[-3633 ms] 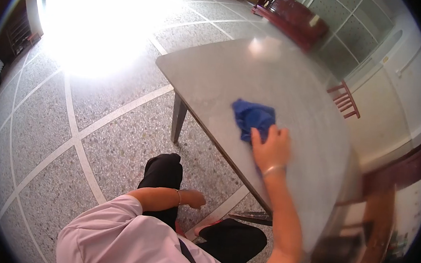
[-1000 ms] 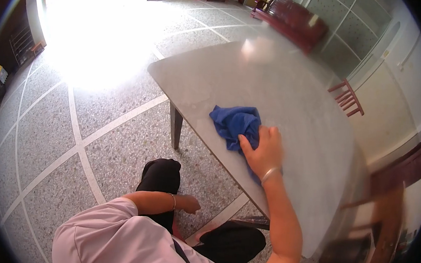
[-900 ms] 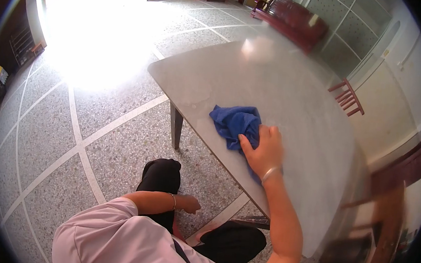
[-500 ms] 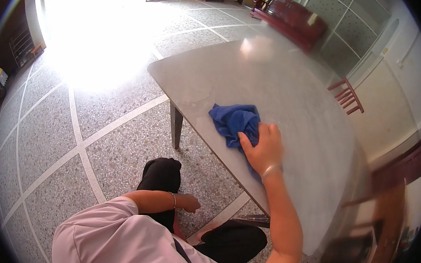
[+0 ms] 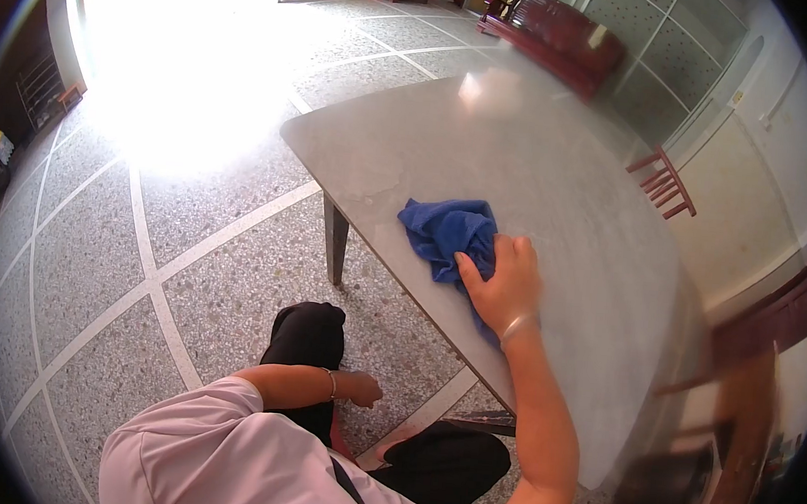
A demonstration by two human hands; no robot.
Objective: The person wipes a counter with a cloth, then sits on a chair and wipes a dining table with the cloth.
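A crumpled blue cloth (image 5: 450, 237) lies on the grey tabletop (image 5: 578, 199), near the table's left edge. My right hand (image 5: 505, 281), with a bracelet at the wrist, is closed round the cloth's right side and presses it on the table. Part of the cloth is hidden under the hand. My left hand (image 5: 359, 389) hangs over my legs, beside the table and below its edge. Its fingers are curled in, and nothing shows in them.
A dark table leg (image 5: 334, 242) stands under the left corner. A red wooden bench (image 5: 558, 39) is beyond the table, and a red chair (image 5: 663, 184) is at its right. Wooden furniture (image 5: 739, 440) stands at the lower right. Bright light covers the floor at upper left.
Compared with the oldest frame, my right hand and the cloth have shifted left and the cloth is more bunched. Over the last second both have barely moved. My left hand has hardly changed place.
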